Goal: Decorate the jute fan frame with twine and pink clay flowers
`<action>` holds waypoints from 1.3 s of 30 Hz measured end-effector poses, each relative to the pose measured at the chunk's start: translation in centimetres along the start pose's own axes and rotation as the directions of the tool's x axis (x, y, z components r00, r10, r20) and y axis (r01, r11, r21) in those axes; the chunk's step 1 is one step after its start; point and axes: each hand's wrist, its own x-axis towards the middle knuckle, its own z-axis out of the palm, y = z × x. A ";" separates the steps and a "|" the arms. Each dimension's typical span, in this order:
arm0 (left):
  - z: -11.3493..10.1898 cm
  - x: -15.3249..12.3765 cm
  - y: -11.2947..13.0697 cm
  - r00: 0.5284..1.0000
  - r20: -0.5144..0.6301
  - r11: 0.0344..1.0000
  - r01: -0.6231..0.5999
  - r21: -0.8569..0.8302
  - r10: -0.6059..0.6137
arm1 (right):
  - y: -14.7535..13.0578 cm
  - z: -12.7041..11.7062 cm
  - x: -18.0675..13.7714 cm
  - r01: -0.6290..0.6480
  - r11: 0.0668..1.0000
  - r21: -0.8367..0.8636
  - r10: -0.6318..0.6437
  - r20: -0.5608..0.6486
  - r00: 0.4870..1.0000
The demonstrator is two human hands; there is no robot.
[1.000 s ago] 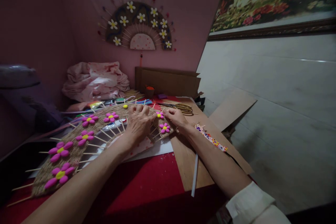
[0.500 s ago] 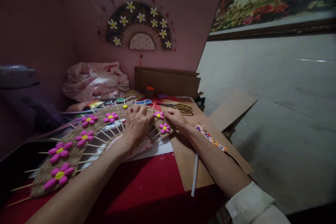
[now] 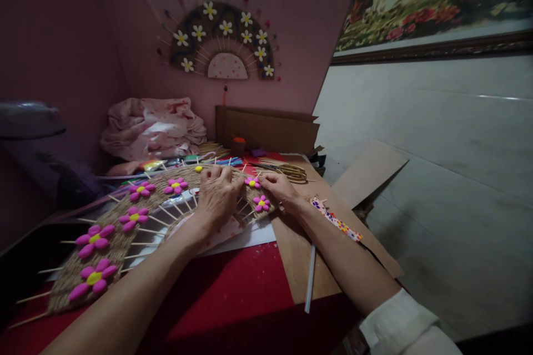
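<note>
A half-round woven jute fan [image 3: 116,233], studded with pink flowers [image 3: 134,215] and wooden skewers [image 3: 144,230], is lying across the red tabletop [image 3: 233,294]. The left hand [image 3: 217,195] is pressing on the fan's right end, palm flat, fingers spread, gripping nothing. Just beside it, the right hand [image 3: 280,187] is curling its fingertips against a rim flower [image 3: 252,182]; whether it is pinching it I cannot tell. Gold scissors [image 3: 293,172] are lying just behind, and a beaded strip [image 3: 336,222] beside the right wrist.

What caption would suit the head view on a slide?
The left hand lies flat on a woven fan with pink flowers; the right hand touches its right end.
</note>
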 end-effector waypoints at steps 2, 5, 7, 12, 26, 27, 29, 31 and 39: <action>0.0 0.0 0.0 1.000 0.008 1.000 -0.014 -0.001 0.014 | 0.0 0.0 0.0 -0.002 1.000 0.005 0.002 0.005 1.000; 0.1 0.1 -0.1 1.000 0.011 1.000 -0.016 -0.013 0.016 | 0.1 -0.1 0.0 0.009 1.000 -0.012 -0.009 0.005 1.000; 0.1 0.1 -0.1 1.000 0.003 1.000 0.002 -0.025 -0.002 | 0.2 -0.1 0.1 0.025 0.999 -0.024 -0.025 0.007 1.000; 0.0 0.2 -0.2 0.999 -0.013 0.999 0.038 -0.017 -0.039 | 0.1 0.0 0.1 0.022 1.000 -0.016 -0.022 0.005 1.000; -0.1 0.0 0.0 0.999 -0.033 1.000 0.010 0.005 -0.010 | -0.3 0.1 -0.1 0.008 1.000 -0.011 -0.008 0.001 1.000; -0.1 -0.1 0.0 0.999 -0.032 1.000 -0.003 -0.001 0.003 | -0.3 0.1 -0.2 0.007 1.000 -0.014 -0.007 -0.001 1.000; -0.1 -0.2 0.2 0.999 -0.028 1.000 -0.026 -0.008 0.026 | -0.4 0.1 -0.2 0.000 1.000 -0.010 0.000 0.003 1.000; -0.1 -0.3 0.4 0.999 -0.021 0.999 -0.033 -0.010 0.033 | -0.4 0.1 -0.3 -0.004 1.000 -0.002 0.004 0.005 1.000; -0.6 0.1 -0.5 0.985 -0.088 0.986 0.143 -0.088 -0.150 | -0.5 0.1 -0.3 -0.006 1.000 -0.014 0.006 -0.003 1.000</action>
